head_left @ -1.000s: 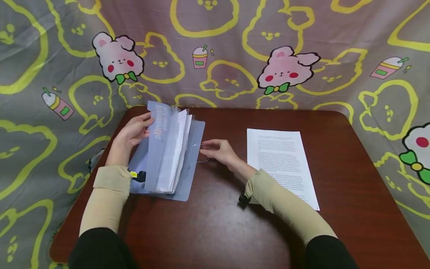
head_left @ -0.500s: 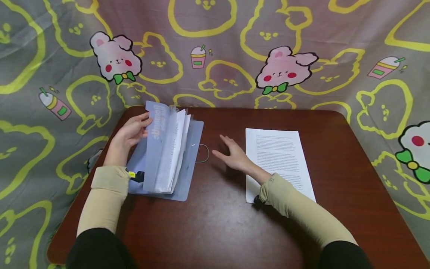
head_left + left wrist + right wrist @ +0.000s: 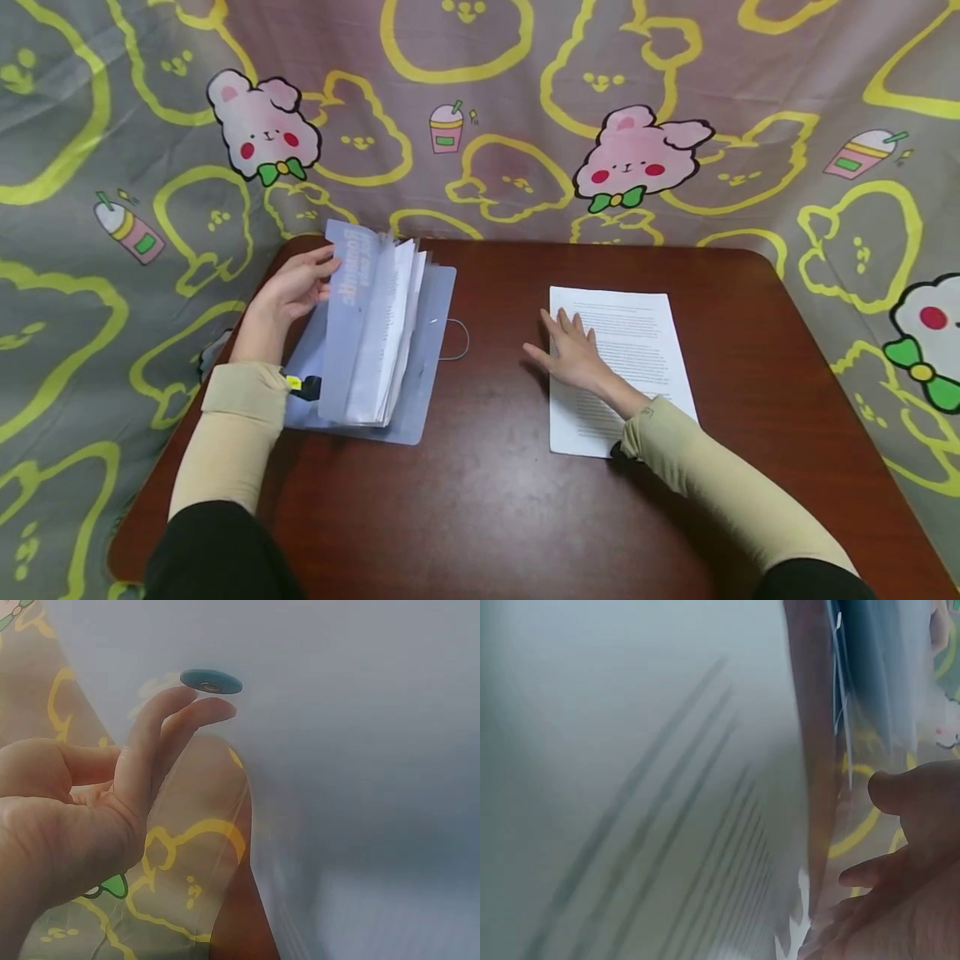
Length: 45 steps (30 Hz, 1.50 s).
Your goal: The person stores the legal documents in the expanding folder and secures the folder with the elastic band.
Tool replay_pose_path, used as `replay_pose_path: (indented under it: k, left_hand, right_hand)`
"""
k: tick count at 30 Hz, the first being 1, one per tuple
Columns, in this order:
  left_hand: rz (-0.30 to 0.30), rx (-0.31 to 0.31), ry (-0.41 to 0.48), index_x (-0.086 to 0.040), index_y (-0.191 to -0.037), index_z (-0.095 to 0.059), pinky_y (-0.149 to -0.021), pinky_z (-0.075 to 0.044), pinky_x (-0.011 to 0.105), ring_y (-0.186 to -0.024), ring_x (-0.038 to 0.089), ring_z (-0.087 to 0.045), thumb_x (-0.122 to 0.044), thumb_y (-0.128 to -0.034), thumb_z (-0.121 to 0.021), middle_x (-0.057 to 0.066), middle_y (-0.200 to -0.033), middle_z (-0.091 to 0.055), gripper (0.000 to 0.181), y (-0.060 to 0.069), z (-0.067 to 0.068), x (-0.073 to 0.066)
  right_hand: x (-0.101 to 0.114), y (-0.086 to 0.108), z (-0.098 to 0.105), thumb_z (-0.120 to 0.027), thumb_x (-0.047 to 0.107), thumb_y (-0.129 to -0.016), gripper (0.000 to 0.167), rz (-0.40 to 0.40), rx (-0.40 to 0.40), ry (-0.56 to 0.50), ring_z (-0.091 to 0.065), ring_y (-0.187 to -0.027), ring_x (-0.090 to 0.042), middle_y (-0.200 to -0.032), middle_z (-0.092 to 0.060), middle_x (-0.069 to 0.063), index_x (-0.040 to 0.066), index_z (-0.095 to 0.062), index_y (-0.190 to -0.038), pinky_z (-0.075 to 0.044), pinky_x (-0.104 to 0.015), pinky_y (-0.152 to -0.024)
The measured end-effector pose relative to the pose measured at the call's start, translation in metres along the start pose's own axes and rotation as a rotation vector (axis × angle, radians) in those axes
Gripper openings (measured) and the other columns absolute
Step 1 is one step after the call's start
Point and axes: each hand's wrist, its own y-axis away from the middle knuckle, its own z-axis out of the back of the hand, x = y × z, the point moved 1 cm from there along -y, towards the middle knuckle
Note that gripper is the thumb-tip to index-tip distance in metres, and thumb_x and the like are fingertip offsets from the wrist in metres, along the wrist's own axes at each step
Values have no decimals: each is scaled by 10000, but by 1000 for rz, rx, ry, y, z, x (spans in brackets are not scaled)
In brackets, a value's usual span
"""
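On the left of the table lies a blue translucent folder (image 3: 433,358), its lettered front cover (image 3: 339,342) lifted and printed sheets (image 3: 377,371) fanned inside. My left hand (image 3: 295,285) holds that cover by its outer edge. Close to its fingertips in the left wrist view is a teal round button (image 3: 211,681). A pale elastic loop (image 3: 467,337) sticks out from the folder's right side. My right hand (image 3: 573,357), fingers spread, hovers over the left part of a printed paper stack (image 3: 626,333); contact cannot be told. In the right wrist view the paper (image 3: 630,735) fills the left side.
Everything lies on a dark brown wooden table (image 3: 480,500). A patterned curtain (image 3: 517,108) with cartoon faces hangs along the back and both sides. Dark wrist cameras sit near both cuffs.
My right hand has left the elastic loop at the folder's edge and moved right to above the paper stack, fingers spreading. My left hand keeps the cover raised in the same place.
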Motion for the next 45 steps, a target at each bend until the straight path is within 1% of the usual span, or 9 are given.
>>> replay_pose_path:
  k: [6,15,21,28,31,33,38,42,45]
  left_hand:
    - [5,4,-11,-120,-1782,-29,-533,-537,177,-562,43,-621,-147,-1185,-444,-89,-929,-735,727,-1,-1,-1]
    - [15,6,2,-137,-1785,-61,-548,-544,193,-627,58,-672,-157,-1182,-463,-79,-955,-751,725,-3,0,-2]
    - [13,17,21,-131,-1784,-32,-550,-554,192,-614,62,-689,-151,-1187,-442,-78,-970,-764,724,0,1,-1]
    - [7,22,40,-118,-1782,-26,-571,-586,198,-642,71,-728,-148,-1186,-448,-63,-967,-780,731,1,1,-2]
    - [3,22,42,-113,-1781,-30,-567,-586,197,-641,71,-727,-149,-1186,-451,-58,-961,-781,730,0,0,-2]
    - [5,21,47,-117,-1781,-23,-558,-579,195,-627,71,-717,-145,-1185,-448,-60,-959,-775,733,-1,1,0]
    - [0,17,40,-110,-1779,-14,-530,-556,187,-575,68,-682,-133,-1183,-450,-68,-953,-761,739,-3,1,2]
    - [-2,18,48,-104,-1779,-24,-517,-557,189,-567,76,-695,-130,-1181,-455,-59,-955,-773,737,-4,1,3]
    - [-1,22,61,-105,-1779,-30,-518,-564,194,-581,85,-716,-128,-1181,-455,-47,-957,-782,734,-3,0,2]
  right_hand:
    - [-14,9,15,-580,452,-1125,844,-86,17,82,16,-1658,-627,-1786,-60,-376,11,-211,-1742,1,-806,-1321]
    - [-49,23,37,-594,428,-1122,858,-165,-25,124,37,-1634,-669,-1763,-45,-421,-45,-207,-1725,2,-832,-1299]
    - [-65,31,46,-624,321,-1107,794,-191,-50,170,-21,-1623,-688,-1748,-88,-442,-110,-283,-1680,-72,-838,-1293]
    - [-79,44,61,-670,286,-1077,732,-201,-108,221,-206,-1586,-688,-1678,-245,-488,-164,-409,-1592,-222,-786,-1297]
    - [-88,50,68,-705,306,-1064,716,-232,-139,254,-297,-1547,-672,-1642,-313,-488,-165,-461,-1545,-331,-795,-1234]
    - [-95,52,72,-741,331,-1050,717,-265,-166,283,-397,-1454,-667,-1563,-403,-492,-190,-491,-1475,-428,-788,-1137]
    - [-103,52,81,-849,452,-960,923,-386,-233,359,-513,-1191,-643,-1282,-521,-508,-267,-464,-1391,-504,-717,-927]
    - [-107,46,86,-894,482,-907,971,-470,-203,366,-578,-1108,-627,-1187,-550,-509,-303,-497,-1318,-561,-661,-849]
    - [-112,40,91,-923,503,-870,902,-503,-175,348,-619,-957,-503,-1078,-616,-420,-254,-576,-1215,-570,-549,-733]
